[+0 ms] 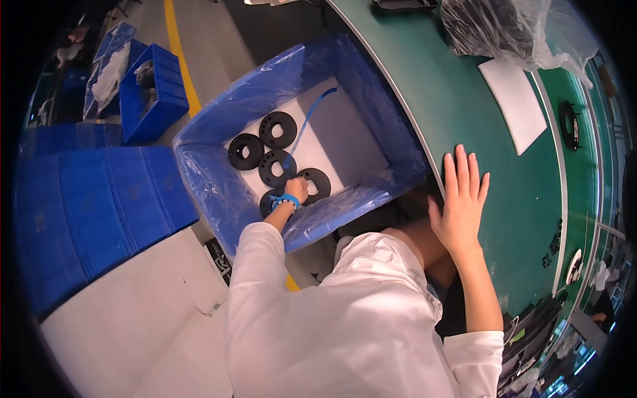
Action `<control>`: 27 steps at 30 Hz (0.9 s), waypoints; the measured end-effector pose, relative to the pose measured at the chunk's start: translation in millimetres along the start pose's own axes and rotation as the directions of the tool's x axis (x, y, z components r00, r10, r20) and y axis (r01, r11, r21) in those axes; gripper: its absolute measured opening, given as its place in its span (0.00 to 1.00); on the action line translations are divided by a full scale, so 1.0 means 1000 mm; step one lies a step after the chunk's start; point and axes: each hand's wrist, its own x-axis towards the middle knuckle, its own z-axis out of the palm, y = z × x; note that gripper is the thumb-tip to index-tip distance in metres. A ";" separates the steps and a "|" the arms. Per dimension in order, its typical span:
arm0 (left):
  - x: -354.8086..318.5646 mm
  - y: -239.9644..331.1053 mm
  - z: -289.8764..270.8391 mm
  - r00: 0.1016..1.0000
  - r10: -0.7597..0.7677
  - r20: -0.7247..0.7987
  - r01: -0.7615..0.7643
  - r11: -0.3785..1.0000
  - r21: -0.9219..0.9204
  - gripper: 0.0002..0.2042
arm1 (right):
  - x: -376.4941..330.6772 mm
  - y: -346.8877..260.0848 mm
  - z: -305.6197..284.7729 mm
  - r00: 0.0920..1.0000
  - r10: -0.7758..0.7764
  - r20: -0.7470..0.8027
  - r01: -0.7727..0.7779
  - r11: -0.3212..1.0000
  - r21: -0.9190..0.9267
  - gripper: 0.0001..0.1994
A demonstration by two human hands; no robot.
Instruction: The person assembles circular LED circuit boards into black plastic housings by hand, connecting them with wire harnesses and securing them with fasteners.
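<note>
My left hand (296, 190) reaches into the blue-lined box (219, 179), fingers closed on 1 of 5 black discs (317, 183) lying on its white sheet; right hand (461, 199) lies flat, released, on green table (458, 106).

The scene is seen from a single head-worn fisheye camera, aimed steeply down over the white-sleeved shoulders. The left hand (296, 190) in a lined box (219, 192) and the right hand (460, 202) on a green table (438, 99) are framed closely; edges bend outward.
</note>
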 end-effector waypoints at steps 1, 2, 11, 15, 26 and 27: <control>-0.008 -0.005 0.006 1.000 0.010 0.019 -0.010 1.000 0.000 0.05 | 0.000 0.001 0.001 1.000 0.006 -0.018 -0.007 1.000 -0.004 0.41; -0.014 -0.010 0.012 0.978 0.167 0.123 -0.187 0.967 0.173 0.09 | 0.003 0.000 0.002 0.999 0.008 -0.038 -0.008 1.000 -0.010 0.40; -0.018 -0.030 0.011 0.682 0.641 0.353 -0.716 0.484 0.504 0.15 | 0.008 0.001 -0.001 0.999 0.021 -0.046 -0.021 1.000 0.003 0.42; -0.013 -0.038 0.050 0.742 0.568 0.357 -0.657 0.509 0.556 0.13 | 0.009 -0.004 0.000 0.999 0.019 -0.026 -0.019 1.000 0.023 0.40; 0.001 0.036 0.017 0.905 0.424 0.043 -0.416 0.858 0.300 0.24 | 0.010 -0.004 -0.002 0.999 0.041 -0.014 -0.041 0.999 -0.003 0.39; -0.001 0.046 0.009 0.911 0.406 -0.074 -0.382 0.898 0.218 0.24 | 0.011 -0.004 -0.004 0.999 0.046 -0.008 -0.046 0.999 0.002 0.38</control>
